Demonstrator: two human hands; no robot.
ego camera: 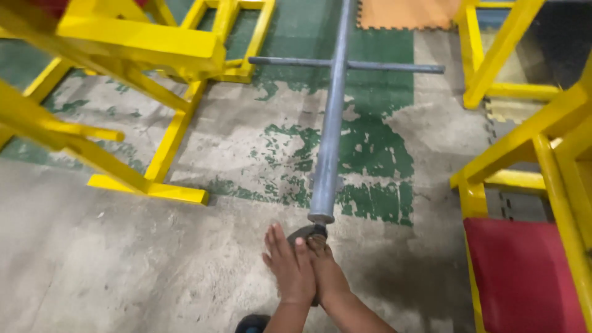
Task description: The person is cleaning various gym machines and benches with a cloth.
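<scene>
A long grey steel bar [330, 135] runs from the near floor away toward the top of the view, with a thinner crossbar [394, 66] across its far part. At its near end sits a small dark round plate [303, 232]. My left hand [290, 265] lies flat with fingers together against that plate. Beside it, my right hand [325, 271] touches the left hand and curls its fingers around the plate's edge just below the bar's end [321, 217]. Most of the plate is hidden behind my hands.
Yellow steel frames stand at the left [148, 49] and right [524, 142]. A red padded seat [524, 277] is at the lower right. The concrete floor [123, 259] has worn green paint. An orange foam mat [401, 12] lies at the far top.
</scene>
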